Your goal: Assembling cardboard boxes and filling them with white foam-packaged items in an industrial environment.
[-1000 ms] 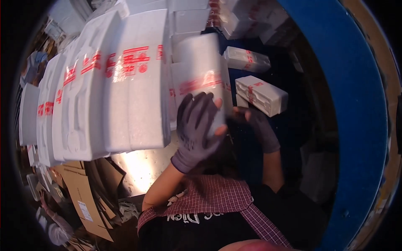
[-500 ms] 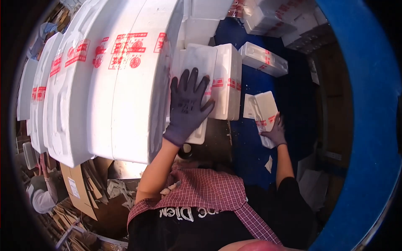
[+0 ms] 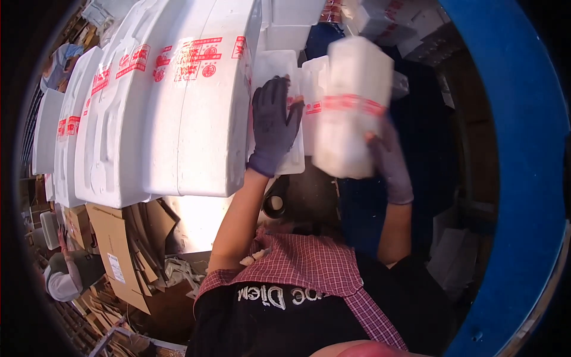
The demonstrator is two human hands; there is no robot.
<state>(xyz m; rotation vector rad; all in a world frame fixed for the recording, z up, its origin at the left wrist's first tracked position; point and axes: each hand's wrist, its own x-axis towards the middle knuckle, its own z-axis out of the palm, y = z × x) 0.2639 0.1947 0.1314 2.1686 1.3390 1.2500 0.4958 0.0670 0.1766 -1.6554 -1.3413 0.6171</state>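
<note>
My left hand (image 3: 275, 128), in a grey glove, lies with its fingers stretched out against a white foam box (image 3: 292, 157). My right hand (image 3: 392, 163), also gloved, grips a smaller white foam box (image 3: 355, 74) wrapped with red printed tape. Motion blurs both this box and the hand, and the box hangs raised over the dark blue surface (image 3: 422, 149). Partly behind it stands another white foam box (image 3: 314, 74) with red tape. A row of large taped foam boxes (image 3: 202, 131) rises just left of my left hand.
More white foam boxes (image 3: 410, 21) are stacked at the far right. A wide blue edge (image 3: 529, 178) curves along the right side. Flattened cardboard (image 3: 122, 256) leans at the lower left, near another person (image 3: 65, 276). A dark round container (image 3: 274, 205) sits below my left hand.
My right hand has lifted the smaller foam box off the blue surface and swung it up and left. My left hand stays against its box, which appears slightly shifted as the view moved.
</note>
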